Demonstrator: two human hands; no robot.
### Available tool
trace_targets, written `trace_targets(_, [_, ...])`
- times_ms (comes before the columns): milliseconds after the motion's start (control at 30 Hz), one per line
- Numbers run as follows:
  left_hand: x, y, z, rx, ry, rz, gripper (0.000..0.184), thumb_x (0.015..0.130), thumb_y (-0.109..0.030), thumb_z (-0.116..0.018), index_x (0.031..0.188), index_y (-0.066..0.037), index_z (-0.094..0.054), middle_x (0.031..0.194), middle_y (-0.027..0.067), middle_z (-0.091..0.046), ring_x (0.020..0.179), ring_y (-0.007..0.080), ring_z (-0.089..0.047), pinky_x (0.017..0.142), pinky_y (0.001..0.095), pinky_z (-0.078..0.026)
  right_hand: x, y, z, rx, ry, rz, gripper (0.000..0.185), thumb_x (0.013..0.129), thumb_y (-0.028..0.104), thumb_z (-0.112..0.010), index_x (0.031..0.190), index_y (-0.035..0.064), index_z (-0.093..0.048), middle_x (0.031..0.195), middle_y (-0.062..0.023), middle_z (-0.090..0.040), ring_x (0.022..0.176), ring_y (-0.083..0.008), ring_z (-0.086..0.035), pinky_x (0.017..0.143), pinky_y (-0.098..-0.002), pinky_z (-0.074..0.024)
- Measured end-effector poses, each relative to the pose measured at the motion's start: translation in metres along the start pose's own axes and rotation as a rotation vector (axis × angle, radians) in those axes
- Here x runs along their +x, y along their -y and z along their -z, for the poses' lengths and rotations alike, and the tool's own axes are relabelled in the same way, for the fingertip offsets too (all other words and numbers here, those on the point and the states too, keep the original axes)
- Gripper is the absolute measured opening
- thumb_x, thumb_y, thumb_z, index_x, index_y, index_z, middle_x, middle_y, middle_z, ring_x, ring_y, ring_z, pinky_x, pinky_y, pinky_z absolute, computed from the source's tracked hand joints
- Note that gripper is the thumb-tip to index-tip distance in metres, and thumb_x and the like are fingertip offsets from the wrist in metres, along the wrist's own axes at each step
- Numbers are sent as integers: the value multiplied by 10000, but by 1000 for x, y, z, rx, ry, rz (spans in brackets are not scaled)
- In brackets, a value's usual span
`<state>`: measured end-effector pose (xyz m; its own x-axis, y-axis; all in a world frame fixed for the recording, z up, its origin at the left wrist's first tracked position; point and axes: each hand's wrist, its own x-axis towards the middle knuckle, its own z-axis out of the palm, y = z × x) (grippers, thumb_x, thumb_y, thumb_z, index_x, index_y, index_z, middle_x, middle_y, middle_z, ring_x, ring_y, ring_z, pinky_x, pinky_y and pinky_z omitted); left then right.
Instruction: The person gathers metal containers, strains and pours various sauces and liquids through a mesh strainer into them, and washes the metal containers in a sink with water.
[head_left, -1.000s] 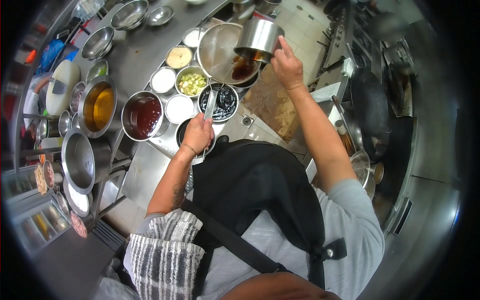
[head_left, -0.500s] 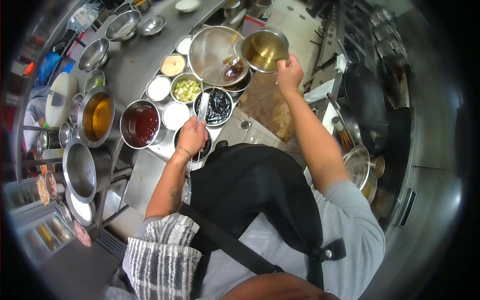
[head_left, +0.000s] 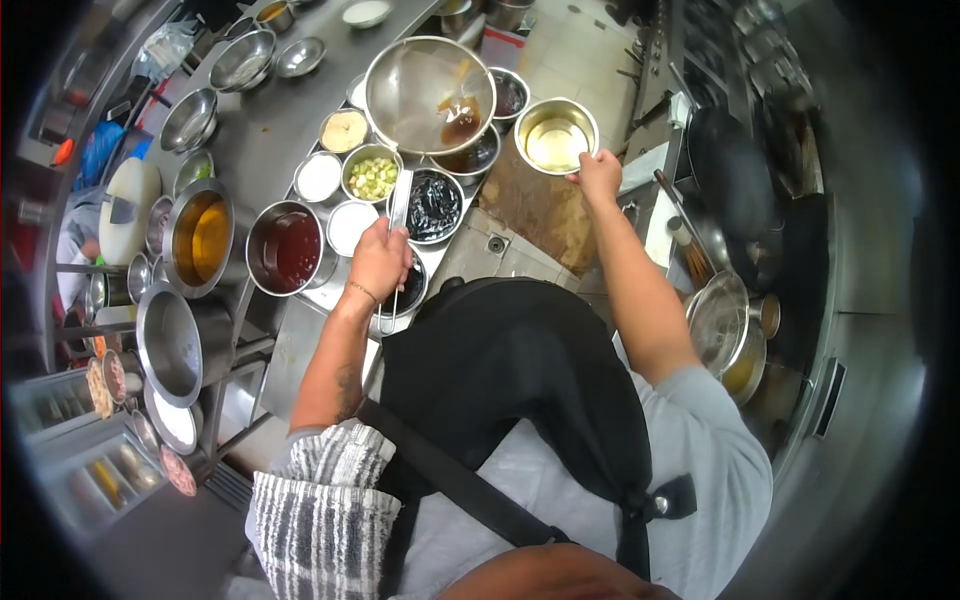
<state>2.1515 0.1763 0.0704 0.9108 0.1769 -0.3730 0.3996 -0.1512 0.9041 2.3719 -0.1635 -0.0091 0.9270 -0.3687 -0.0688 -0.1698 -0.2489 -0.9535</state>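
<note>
My left hand (head_left: 381, 260) is wrapped around the long metal handle of a large mesh strainer (head_left: 410, 90). The strainer hovers over the row of seasoning containers, and dark brown liquid shows through or in its mesh at the lower right. My right hand (head_left: 599, 177) grips a round metal pot (head_left: 556, 137) by its near right side. Pale yellow liquid lies in the pot, which is held roughly level to the right of the strainer, apart from it. Below the strainer sit a container of chopped green pieces (head_left: 373, 180) and one of glossy dark sauce (head_left: 435, 206).
A pot of red liquid (head_left: 284, 248) and containers of white powder (head_left: 318, 177) stand on the left. Farther left are a deep pan of amber liquid (head_left: 203, 236) and a steel pot (head_left: 170, 345). A dark wok (head_left: 730, 175) sits by the stove at right.
The pot in my right hand has swung right, away from the strainer's rim, and gone from tilted to nearly level. The strainer has shifted slightly up and left.
</note>
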Motion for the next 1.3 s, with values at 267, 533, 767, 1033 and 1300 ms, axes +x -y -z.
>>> trace_targets(267, [-26,-55,8,-137,-15,49,173,967,-151,-538,842,-30,-529,628,25,-528,442,105,-445,392,262,-379,-15,54,-14,112,130,-123,194,892,58,-624,753,35,-489,638,-98,-604,467,-180,-613,423,-322,-505])
trace_targets(533, [-38,-80,15,-159,-11,9,151,979,-134,-533,877,-23,-524,630,33,-536,433,102,-435,380,259,-376,-13,75,-59,221,284,-134,132,907,55,-621,799,8,-561,672,-132,-649,489,-182,-630,439,-315,-517])
trace_targets(767, [-42,-108,-4,-85,108,-34,156,993,-133,-506,896,-11,-512,642,37,-544,424,104,-451,391,267,-409,-14,75,-81,493,392,-287,79,927,66,-607,873,15,-580,782,-113,-637,524,-193,-614,454,-302,-562])
trace_targets(1033, [-25,-136,-85,-51,438,-134,151,1022,-157,-524,913,-59,-562,600,9,-515,384,92,-417,352,240,-320,-11,80,75,642,160,-222,260,914,37,-568,1162,-40,-568,966,-157,-651,666,-232,-683,522,-313,-590])
trace_targets(1300, [-60,-208,-241,164,978,-320,171,1025,-172,-499,949,-24,-541,614,23,-511,373,94,-408,329,241,-339,-139,59,368,211,-531,-11,114,877,42,-636,955,-37,-662,772,-111,-687,550,-158,-651,456,-281,-526])
